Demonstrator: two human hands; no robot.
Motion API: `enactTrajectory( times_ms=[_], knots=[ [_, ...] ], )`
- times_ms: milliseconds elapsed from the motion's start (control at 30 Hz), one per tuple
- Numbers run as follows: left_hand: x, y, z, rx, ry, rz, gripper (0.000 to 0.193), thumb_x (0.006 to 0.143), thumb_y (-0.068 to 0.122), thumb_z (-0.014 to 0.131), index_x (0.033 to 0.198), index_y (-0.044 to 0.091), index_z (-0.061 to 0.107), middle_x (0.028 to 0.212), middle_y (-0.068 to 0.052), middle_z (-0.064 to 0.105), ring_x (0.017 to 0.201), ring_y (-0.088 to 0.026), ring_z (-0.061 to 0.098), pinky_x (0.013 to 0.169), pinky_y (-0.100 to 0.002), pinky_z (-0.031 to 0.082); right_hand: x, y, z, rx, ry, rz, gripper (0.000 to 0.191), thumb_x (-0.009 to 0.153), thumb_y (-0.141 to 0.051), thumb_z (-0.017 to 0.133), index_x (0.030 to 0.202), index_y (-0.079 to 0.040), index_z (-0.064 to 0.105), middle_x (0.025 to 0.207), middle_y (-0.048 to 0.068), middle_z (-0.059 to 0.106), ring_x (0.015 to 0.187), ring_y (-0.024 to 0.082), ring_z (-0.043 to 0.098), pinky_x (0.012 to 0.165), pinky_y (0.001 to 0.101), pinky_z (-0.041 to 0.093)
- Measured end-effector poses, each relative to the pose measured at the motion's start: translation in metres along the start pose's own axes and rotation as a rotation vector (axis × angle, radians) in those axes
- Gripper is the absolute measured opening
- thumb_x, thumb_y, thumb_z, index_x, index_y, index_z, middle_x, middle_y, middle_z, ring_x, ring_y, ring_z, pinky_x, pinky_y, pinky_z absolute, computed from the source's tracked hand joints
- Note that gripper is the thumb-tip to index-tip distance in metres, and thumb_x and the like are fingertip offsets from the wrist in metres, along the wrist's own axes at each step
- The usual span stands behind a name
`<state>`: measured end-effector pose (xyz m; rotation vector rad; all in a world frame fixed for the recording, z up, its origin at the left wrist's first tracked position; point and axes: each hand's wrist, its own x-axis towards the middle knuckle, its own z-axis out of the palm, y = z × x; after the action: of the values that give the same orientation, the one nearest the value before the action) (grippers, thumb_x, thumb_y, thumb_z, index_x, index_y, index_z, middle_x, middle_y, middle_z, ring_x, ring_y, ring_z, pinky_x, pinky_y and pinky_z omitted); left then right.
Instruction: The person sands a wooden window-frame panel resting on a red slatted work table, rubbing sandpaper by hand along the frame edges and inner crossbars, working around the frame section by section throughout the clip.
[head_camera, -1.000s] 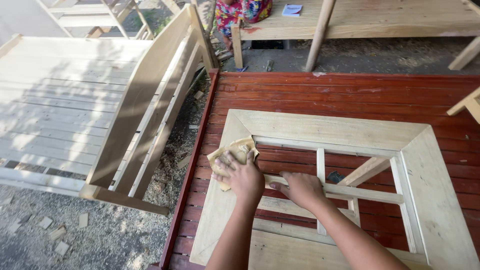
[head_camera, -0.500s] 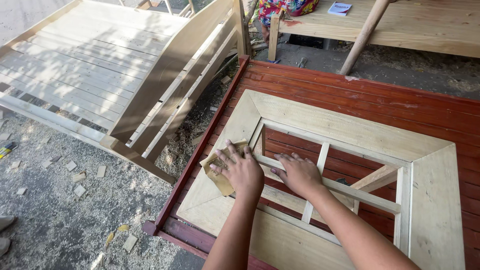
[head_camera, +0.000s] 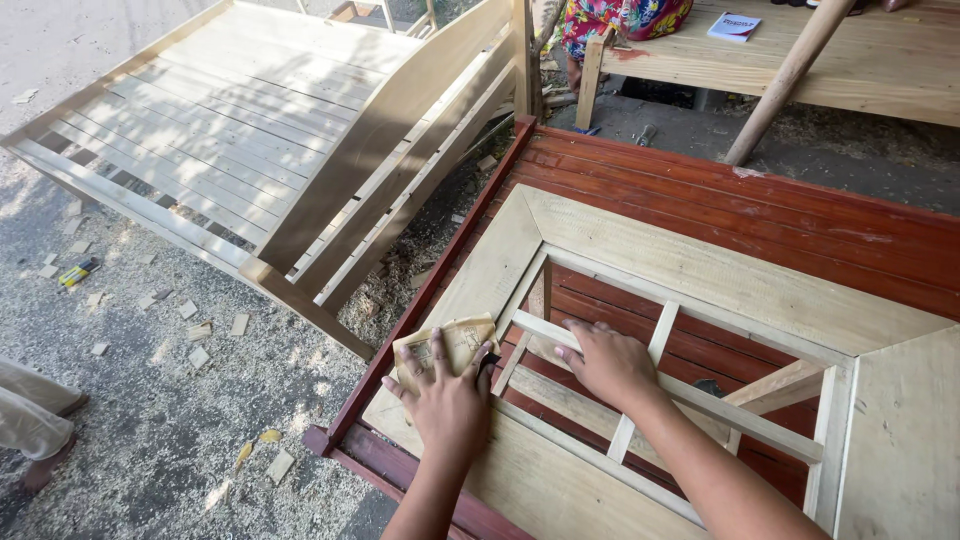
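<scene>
A: Hands status?

B: Left hand (head_camera: 447, 395) is pressing flat on a folded sheet of sandpaper (head_camera: 450, 345), fingers spread over it, not curled round it. Thumb is lying along the sheet's right edge.

A: Where's the sandpaper sitting?

B: On the left rail of the pale wooden frame (head_camera: 700, 275), near its lower left corner, just beside the inner opening.

A: Right hand?

B: Right hand (head_camera: 605, 362) is lying open, palm down, on the thin cross bars (head_camera: 660, 385) inside the frame. It's gripping nothing, just bracing. The two hands are sitting near each other, not touching.

A: What's the frame lying on?

B: It's lying flat on a red-brown slatted panel (head_camera: 760, 210), which is showing through the openings and past the top edge.

A: Surroundings?

B: An unpainted slatted bed frame (head_camera: 250, 120) is lying on the ground to the left, its side rail leaning near the red panel. Wood chips and sawdust (head_camera: 190, 330) are littering the ground. A pale worktop (head_camera: 880, 65) is standing at the top right with a small blue-and-white booklet (head_camera: 735, 26) on it, and a round pole (head_camera: 785, 80) is leaning against it. Someone's foot and trouser leg (head_camera: 35, 425) are showing at the left edge.
</scene>
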<state>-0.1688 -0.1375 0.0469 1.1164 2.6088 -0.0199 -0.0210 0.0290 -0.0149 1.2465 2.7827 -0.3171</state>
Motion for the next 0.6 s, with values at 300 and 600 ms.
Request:
enactTrajectory(
  times_ms=[300, 600],
  knots=[
    [0.074, 0.037, 0.033, 0.059, 0.176, 0.086, 0.050, 0.105, 0.034, 0.032, 0.150, 0.054, 0.036, 0.169, -0.010, 0.008, 0.150, -0.052, -0.005, 0.112, -0.076, -0.006, 0.003, 0.001, -0.004, -0.032, -0.056, 0.002, 0.058, 0.102, -0.055, 0.043, 0.148, -0.021, 0.049, 0.138, 0.020, 0.060, 0.120, 0.029, 0.066, 0.091, 0.0431, 0.060],
    [-0.011, -0.026, 0.014, -0.005, 0.004, 0.004, 0.045, 0.103, 0.056, 0.027, 0.137, 0.052, 0.056, 0.170, -0.002, 0.012, 0.154, -0.047, -0.004, 0.119, -0.073, -0.006, 0.001, 0.000, -0.008, -0.048, -0.095, 0.040, 0.059, 0.100, -0.059, 0.041, 0.146, -0.022, 0.048, 0.142, 0.019, 0.057, 0.120, 0.030, 0.066, 0.090, 0.0443, 0.060]
  ],
)
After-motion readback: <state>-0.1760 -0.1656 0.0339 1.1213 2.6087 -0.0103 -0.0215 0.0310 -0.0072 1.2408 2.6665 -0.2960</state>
